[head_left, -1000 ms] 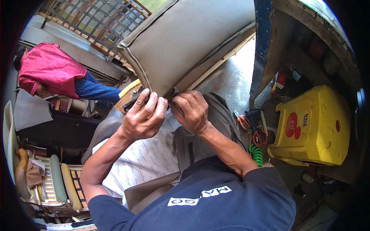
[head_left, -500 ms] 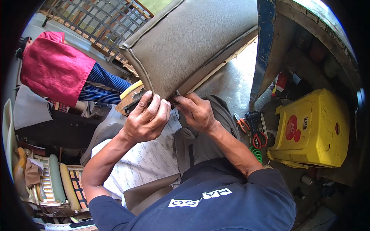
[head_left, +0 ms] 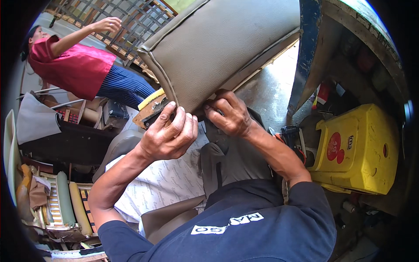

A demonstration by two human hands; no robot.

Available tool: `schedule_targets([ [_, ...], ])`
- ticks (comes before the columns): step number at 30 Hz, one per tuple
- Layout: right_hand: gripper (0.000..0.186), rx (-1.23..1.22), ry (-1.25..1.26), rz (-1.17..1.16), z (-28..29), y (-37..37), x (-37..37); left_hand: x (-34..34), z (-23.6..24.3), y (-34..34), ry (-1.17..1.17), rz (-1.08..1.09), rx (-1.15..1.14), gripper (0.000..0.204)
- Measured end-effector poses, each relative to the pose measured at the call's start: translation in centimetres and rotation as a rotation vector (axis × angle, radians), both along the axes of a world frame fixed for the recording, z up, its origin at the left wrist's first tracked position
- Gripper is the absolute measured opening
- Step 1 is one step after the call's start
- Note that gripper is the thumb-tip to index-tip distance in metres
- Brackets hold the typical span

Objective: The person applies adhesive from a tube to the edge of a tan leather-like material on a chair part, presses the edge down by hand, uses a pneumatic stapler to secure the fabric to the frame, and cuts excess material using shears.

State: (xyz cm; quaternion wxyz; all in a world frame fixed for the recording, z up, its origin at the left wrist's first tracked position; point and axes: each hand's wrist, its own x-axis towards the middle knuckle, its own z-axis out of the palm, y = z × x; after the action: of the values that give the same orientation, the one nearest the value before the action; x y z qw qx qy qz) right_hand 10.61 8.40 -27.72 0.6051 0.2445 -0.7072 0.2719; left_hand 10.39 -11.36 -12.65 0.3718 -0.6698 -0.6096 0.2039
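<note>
A piece of furniture covered in grey-brown leatherette [head_left: 222, 48] with piped seams stands before me, its lower corner between my hands. My left hand [head_left: 169, 134] pinches the leatherette cover at that corner, just below the piping. My right hand [head_left: 230, 114] has its fingers curled on the cover's lower edge, a little to the right; the fingertips are partly hidden. Left of the corner a bare wooden part [head_left: 145, 114] shows, with a strip of yellow foam [head_left: 151, 99] along it.
A person in a red top [head_left: 74, 65] stands at the far left near a webbed frame [head_left: 118, 26]. On the right are a yellow plastic stool [head_left: 362, 153] and a blue-edged metal piece [head_left: 307, 52]. White printed sheeting [head_left: 148, 187] lies by my legs [head_left: 244, 161].
My right hand has moved right along the lower edge, away from my left hand, which stays at the corner. The person in red has turned and raised an arm. My right forearm now mostly covers the scissors.
</note>
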Motion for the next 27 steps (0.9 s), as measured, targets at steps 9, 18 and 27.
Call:
schedule_targets([
  [9,0.022,0.031,-0.013,0.026,-1.2,-0.1,-0.5,0.3,-0.5,0.4,-0.037,0.046,0.037,0.010],
  [18,0.037,-0.082,-0.098,-0.057,-3.1,-1.2,-0.1,-1.0,-8.3,1.4,-0.507,0.079,0.817,0.037],
  [27,0.044,-0.461,-0.296,0.132,-3.0,-3.8,0.9,-1.5,-8.9,0.9,-0.542,0.021,0.852,0.047],
])
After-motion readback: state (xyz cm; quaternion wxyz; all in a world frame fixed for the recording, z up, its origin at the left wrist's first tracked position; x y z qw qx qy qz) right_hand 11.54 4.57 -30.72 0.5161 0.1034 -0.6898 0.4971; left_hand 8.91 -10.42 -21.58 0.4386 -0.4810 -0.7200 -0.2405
